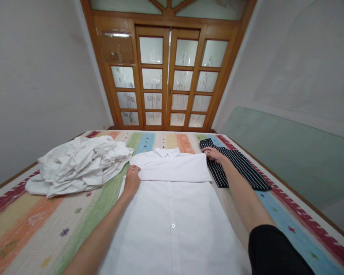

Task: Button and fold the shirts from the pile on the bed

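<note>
Hands (132, 178) (214, 153) gripping shirt (172, 214), crumpled heap (83, 164), striped garment (243, 168) beside

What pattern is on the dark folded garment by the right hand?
The garment is black with thin white stripes, showing best in the head view.

text: none legible | labels, brands: none legible | numbers, signs: none legible

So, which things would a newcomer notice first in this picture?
Most likely the white shirt, laid out at the centre, with the left hand and right hand at opposite sides of its upper part. Next, perhaps, the rumpled white cloth on the left and the black striped garment on the right, both on a multicoloured cover.
</note>
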Demonstrator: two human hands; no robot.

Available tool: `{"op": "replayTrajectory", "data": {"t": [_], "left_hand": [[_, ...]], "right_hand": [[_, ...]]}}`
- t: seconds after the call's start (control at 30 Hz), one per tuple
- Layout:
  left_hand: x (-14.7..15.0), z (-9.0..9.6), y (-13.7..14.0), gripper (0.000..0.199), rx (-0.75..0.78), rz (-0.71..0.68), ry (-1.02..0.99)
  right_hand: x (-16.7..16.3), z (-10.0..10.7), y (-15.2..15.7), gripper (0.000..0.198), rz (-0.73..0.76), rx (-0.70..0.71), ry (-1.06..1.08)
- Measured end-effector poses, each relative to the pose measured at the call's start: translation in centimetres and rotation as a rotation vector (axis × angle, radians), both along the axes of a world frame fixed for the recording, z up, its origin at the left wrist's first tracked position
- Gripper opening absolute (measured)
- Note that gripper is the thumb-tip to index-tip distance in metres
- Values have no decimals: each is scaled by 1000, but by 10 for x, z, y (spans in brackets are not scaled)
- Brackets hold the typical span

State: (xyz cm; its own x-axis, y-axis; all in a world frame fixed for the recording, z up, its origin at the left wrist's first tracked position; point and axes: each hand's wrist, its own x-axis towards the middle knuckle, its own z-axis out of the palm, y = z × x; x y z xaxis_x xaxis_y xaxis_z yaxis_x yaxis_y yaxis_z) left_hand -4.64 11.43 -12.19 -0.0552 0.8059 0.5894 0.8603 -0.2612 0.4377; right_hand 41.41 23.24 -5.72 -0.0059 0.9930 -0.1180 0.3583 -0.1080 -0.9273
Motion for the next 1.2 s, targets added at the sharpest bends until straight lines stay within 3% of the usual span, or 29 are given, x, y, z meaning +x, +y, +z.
{"op": "replayTrajectory", "data": {"t": [0.1, 0.27, 0.47, 0.6, 0.7, 0.8, 0.9, 1.03, 1.2], "left_hand": [[-1, -1, 1, 34, -4, 0, -11], [0, 0, 2, 30, -1, 17, -8], [3, 8, -5, 28, -7, 90, 117], [7, 15, -10, 27, -73, 101, 256], [10, 17, -15, 29, -126, 123, 316], [9, 11, -28, 35, -146, 85, 348], [-1, -1, -54, 42, -157, -9, 331], [-23, -12, -98, 46, -196, -37, 163], [-49, 9, -130, 56, -379, -34, -338]], "right_hand": [[0, -1, 3, 15, -23, 95, -159], [-16, 0, 4, 29, -165, 398, -758], [-69, -18, -32, 33, 127, 652, -888], [-95, -48, -72, 53, 301, 508, -948], [-99, -61, -100, 64, 330, 416, -1013], [-94, -64, -133, 65, 297, 438, -1028], [-82, -65, -175, 62, 357, 472, -939], [-59, -65, -235, 60, 265, 402, -728], [-34, -65, -276, 57, -21, 347, -429]]}}
